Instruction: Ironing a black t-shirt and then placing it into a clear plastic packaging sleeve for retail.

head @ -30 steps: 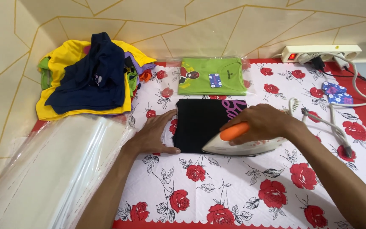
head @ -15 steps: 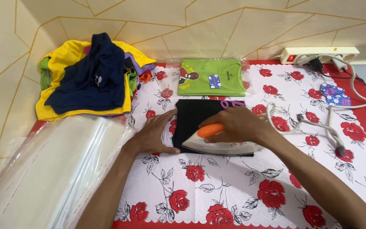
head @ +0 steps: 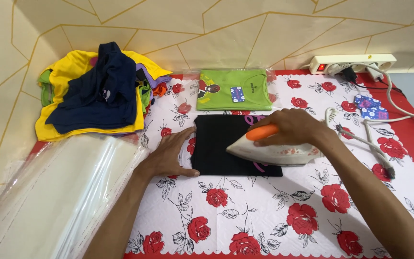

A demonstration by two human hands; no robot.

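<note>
A folded black garment (head: 219, 148) lies in the middle of a white cloth printed with red roses (head: 264, 216). My right hand (head: 293, 127) grips the orange handle of a white clothes iron (head: 276, 152), which rests on the garment's right half with its tip pointing left. My left hand (head: 171, 156) lies flat, fingers spread, pressing the garment's left edge against the cloth.
A folded green shirt (head: 233, 89) lies just behind the black garment. A heap of yellow, navy and other clothes (head: 97, 93) sits at the back left. Clear plastic bags (head: 53, 192) are stacked at the left front. A power strip (head: 353, 62) and the iron's cord (head: 374, 139) lie at the right.
My right hand has slid the iron leftward across the black garment. My left hand has stayed on the garment's left edge.
</note>
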